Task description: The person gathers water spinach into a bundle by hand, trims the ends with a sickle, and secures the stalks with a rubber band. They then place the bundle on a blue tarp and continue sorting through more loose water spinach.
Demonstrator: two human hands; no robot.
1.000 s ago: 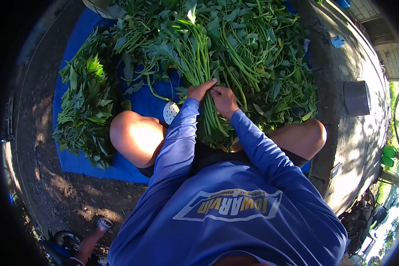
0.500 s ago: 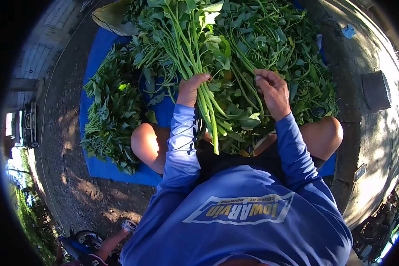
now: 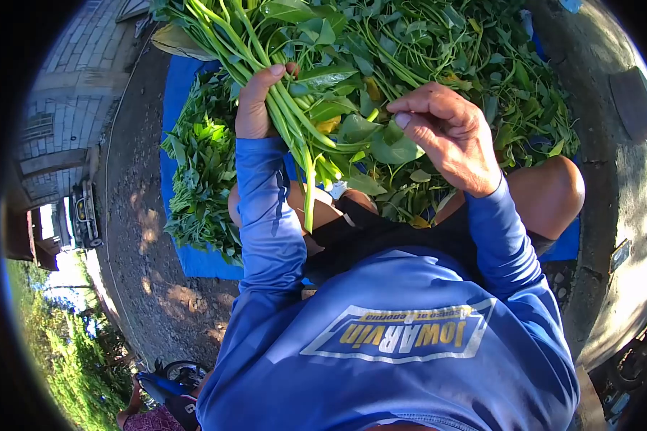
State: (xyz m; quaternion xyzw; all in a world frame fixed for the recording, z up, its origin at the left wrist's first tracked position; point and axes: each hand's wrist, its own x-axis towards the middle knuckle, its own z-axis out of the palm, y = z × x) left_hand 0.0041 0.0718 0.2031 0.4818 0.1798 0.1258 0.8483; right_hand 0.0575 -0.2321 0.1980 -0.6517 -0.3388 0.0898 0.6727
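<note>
My left hand (image 3: pixel 260 99) is wrapped round a thick bunch of water spinach (image 3: pixel 289 118), its long green stems slanting up to the left and the cut ends hanging over my lap. To the right, the thumb and index finger of my right hand (image 3: pixel 449 136) are pinched together beside a broad leaf (image 3: pixel 397 147). Whatever lies between those fingertips is too small to make out. A large loose heap of the same greens (image 3: pixel 474 79) spreads beyond both hands. Some of its leaves are yellow.
Beside my left knee, a pile of bundled greens (image 3: pixel 205 165) rests on a blue tarp (image 3: pixel 212 268). My bent knees (image 3: pixel 553 190) flank the heap. A dark block-like object (image 3: pixel 635 104) stands on the concrete at right. A person by a bicycle (image 3: pixel 158 409) is at lower left.
My left hand has moved up and left, tilting the bunch further left. My right hand remains pinched and appears closer and larger. The whole view has shifted a little.
</note>
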